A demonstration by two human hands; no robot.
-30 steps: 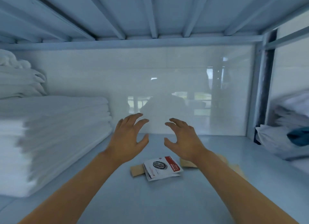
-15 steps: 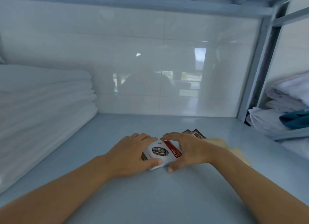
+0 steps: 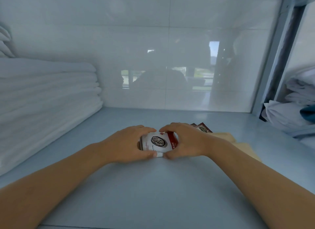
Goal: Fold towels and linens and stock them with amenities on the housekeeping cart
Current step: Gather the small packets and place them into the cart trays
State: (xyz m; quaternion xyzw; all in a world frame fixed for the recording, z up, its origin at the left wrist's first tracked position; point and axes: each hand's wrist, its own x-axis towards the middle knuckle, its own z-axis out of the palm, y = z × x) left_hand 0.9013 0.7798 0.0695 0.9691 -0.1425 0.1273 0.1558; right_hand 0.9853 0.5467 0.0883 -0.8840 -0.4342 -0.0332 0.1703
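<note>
**Both hands close around a stack of coffee packets on the shelf**

At the centre of the view, the left hand (image 3: 126,143) and the right hand (image 3: 185,141) cup a small stack of coffee packets (image 3: 158,142) from either side. The left hand's fingers curl over the far edge and its thumb presses the near edge; the right hand mirrors it, fingers arched over the top and thumb tucked against the near corner. The two thumbs almost meet at the stack's 6 o'clock edge. The top packet is white with a dark oval coffee-bean drawing and a red band along its right side. The stack rests on the pale blue shelf (image 3: 153,194).

Just past the right hand, toward 1 o'clock, the corners of dark red packets (image 3: 203,128) stick out from behind the knuckles. At 3 o'clock of the hands, partly hidden by the right forearm, lie some tan packets (image 3: 238,143); their print cannot be read.

At 9 o'clock, a tall stack of folded white towels (image 3: 46,99) fills the left of the shelf. At the back stands a glossy white wall (image 3: 170,58) with blurred reflections. At 3 o'clock of the whole view, beyond a blue-grey post (image 3: 272,58), a neighbouring bay holds loosely piled white linens (image 3: 286,116) with a bit of teal cloth (image 3: 308,113) among them.
</note>
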